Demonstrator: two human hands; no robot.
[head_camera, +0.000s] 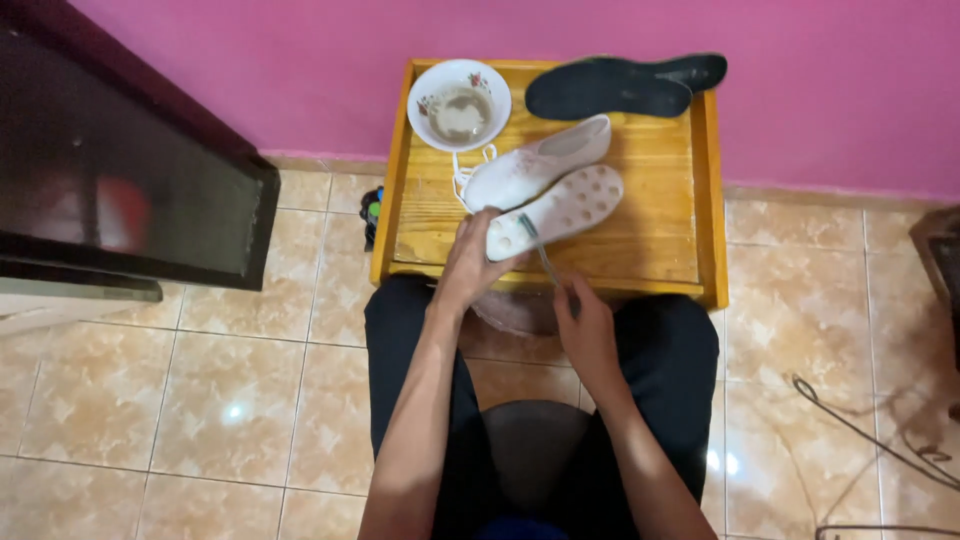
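Observation:
Two white shoes lie on a small yellow wooden table (680, 240). One shoe (558, 209) is turned sole up, showing round studs. My left hand (467, 262) grips its heel end. My right hand (582, 325) holds a thin brush (541, 256) whose head rests on that sole near the heel. The other white shoe (535, 165) lies just behind, with its laces trailing to the left.
A white bowl (459, 103) with murky liquid stands at the table's back left. Two dark insoles (622, 86) lie at the back right. A dark cabinet (120, 170) is on the left, a pink wall behind, and cables (860, 430) cross the tiled floor at right.

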